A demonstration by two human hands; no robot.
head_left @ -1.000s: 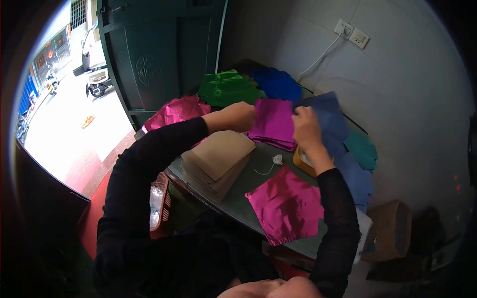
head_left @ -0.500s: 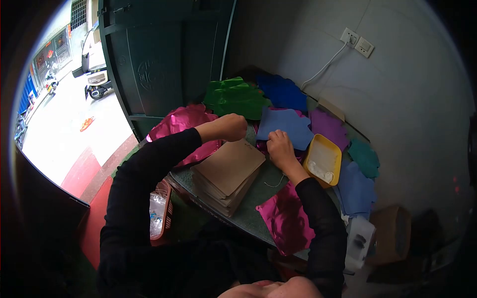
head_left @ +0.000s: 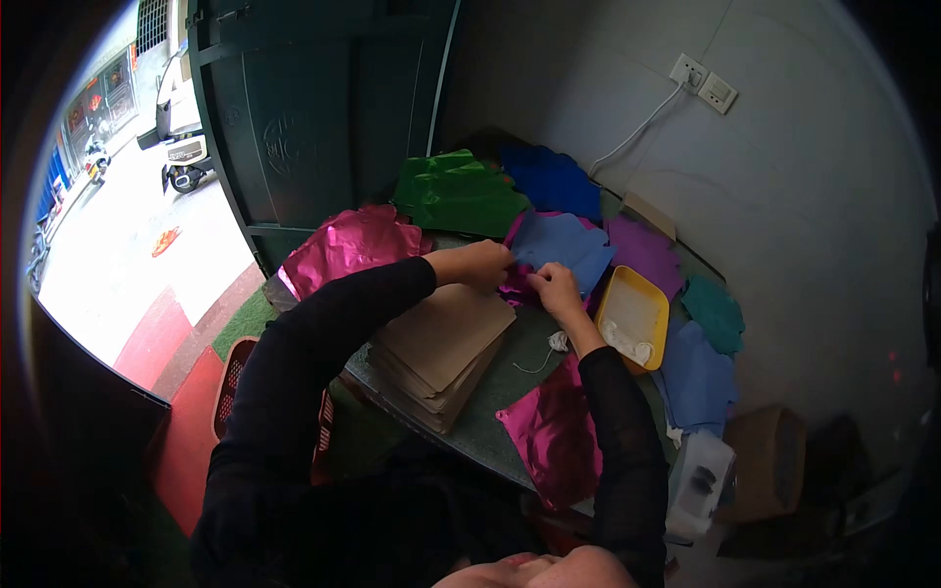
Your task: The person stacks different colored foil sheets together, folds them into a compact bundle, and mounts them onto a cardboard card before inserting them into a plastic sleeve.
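My left hand (head_left: 482,265) is closed in a pinch at the left edge of a light-blue sheet (head_left: 564,245); what its fingertips hold is hidden. Close beside it, my right hand (head_left: 557,291) has its fingers closed on the lower edge of that sheet, which looks gathered. Magenta foil (head_left: 517,284) shows under the blue sheet, between both hands. A stack of brown paper sheets (head_left: 441,338) lies below my left hand. White string (head_left: 559,341) rests on the table below my right hand, and a shiny magenta foil piece (head_left: 554,436) lies nearer my body.
A yellow tray (head_left: 664,318) with whitish contents stands right of my right hand. Around the table are pink foil (head_left: 353,250), green foil (head_left: 461,196), dark-blue (head_left: 554,181), purple (head_left: 642,250) and teal sheets (head_left: 713,314). A red basket (head_left: 230,382) sits on the floor at left.
My left hand has moved right and slightly down to the blue sheet, close to my right hand. The sheet's lower edge has bunched up. The string bundle has come into view.
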